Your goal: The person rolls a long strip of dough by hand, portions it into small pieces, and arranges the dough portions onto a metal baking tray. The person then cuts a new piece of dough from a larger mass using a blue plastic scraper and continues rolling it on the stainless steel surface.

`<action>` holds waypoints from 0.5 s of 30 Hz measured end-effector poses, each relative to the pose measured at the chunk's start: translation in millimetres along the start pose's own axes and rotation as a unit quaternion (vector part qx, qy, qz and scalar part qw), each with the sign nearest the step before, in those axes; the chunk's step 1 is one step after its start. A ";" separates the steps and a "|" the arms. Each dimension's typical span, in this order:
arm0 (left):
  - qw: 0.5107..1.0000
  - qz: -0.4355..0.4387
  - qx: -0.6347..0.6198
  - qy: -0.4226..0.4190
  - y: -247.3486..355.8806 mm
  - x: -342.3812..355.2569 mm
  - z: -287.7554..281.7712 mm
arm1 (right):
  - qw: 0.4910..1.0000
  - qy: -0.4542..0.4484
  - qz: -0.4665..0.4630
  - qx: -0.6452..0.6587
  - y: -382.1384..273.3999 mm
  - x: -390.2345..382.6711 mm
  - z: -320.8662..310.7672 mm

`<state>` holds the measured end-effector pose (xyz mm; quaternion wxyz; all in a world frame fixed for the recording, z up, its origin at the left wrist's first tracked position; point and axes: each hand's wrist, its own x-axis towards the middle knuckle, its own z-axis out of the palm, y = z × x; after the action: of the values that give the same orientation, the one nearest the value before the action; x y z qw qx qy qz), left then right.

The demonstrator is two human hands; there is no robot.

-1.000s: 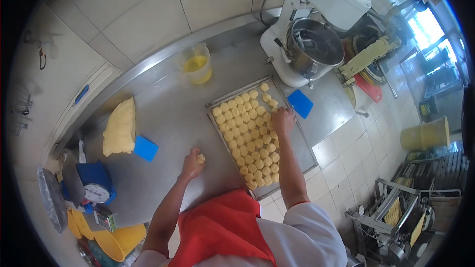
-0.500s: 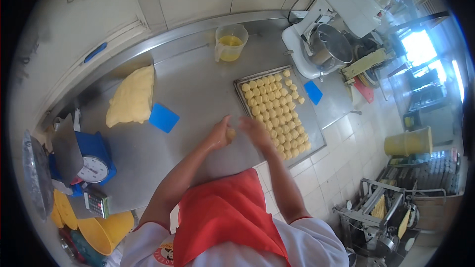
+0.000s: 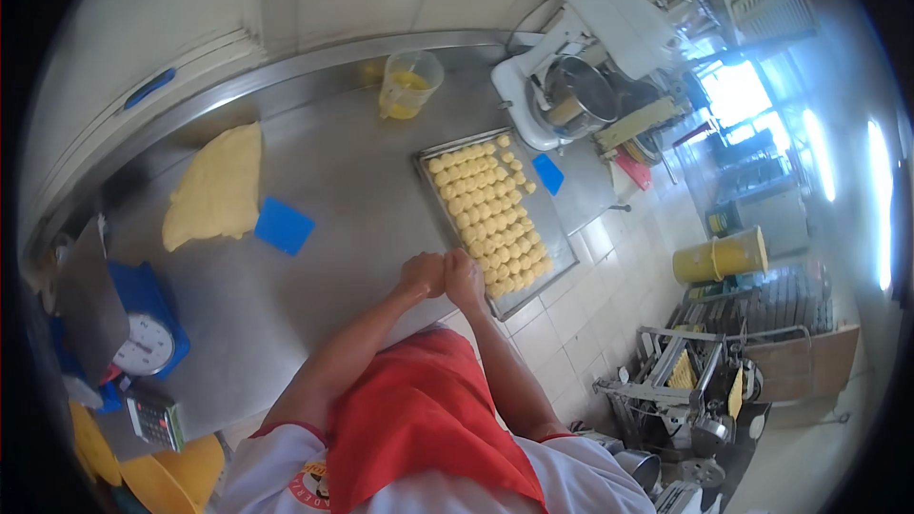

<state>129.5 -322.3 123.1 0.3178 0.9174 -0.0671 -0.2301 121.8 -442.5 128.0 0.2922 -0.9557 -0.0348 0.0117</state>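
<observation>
My left hand (image 3: 423, 275) and my right hand (image 3: 464, 278) are together over the steel table, beside the near left edge of the tray. Both are closed, the knuckles side by side and touching. A piece of dough that showed in my left hand half a second ago is now hidden by the fingers. The metal tray (image 3: 562, 269) bears rows of small round yellow dough balls (image 3: 490, 214), with a few loose ones at its far right. A large slab of yellow dough (image 3: 217, 186) lies at the left, beside a blue scraper (image 3: 284, 226).
At the back stands a clear jug (image 3: 411, 86) with yellow liquid. A stand mixer (image 3: 571, 90) is at the back right, near a second blue scraper (image 3: 547, 173). A blue dial scale (image 3: 150, 324) and a calculator (image 3: 154, 419) sit at the left edge of the steel table (image 3: 333, 190).
My hands, apart before, have come together and closed. The dough piece seen in my left hand is out of sight. The whole view has shifted, with the table appearing further left.
</observation>
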 end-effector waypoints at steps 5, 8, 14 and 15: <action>0.988 -0.129 -0.087 0.013 -81.9 44.1 22.2 | 0.937 -0.315 0.026 0.151 -32.0 7.2 -66.1; 0.978 -0.133 -0.146 0.074 -52.8 47.6 13.6 | 0.941 -0.126 0.059 0.308 38.2 25.3 -123.7; 0.992 -0.099 -0.009 0.078 -37.2 51.2 16.2 | 0.899 0.337 0.036 0.278 127.5 138.9 -163.6; 0.994 -0.070 -0.041 0.079 -19.2 57.7 14.2 | 0.939 0.294 0.068 0.164 168.3 157.9 -143.5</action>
<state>173.5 -330.5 79.6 0.3424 0.9214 0.0315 -0.1810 295.5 -650.1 152.5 0.4402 -0.8556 0.1202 -0.2443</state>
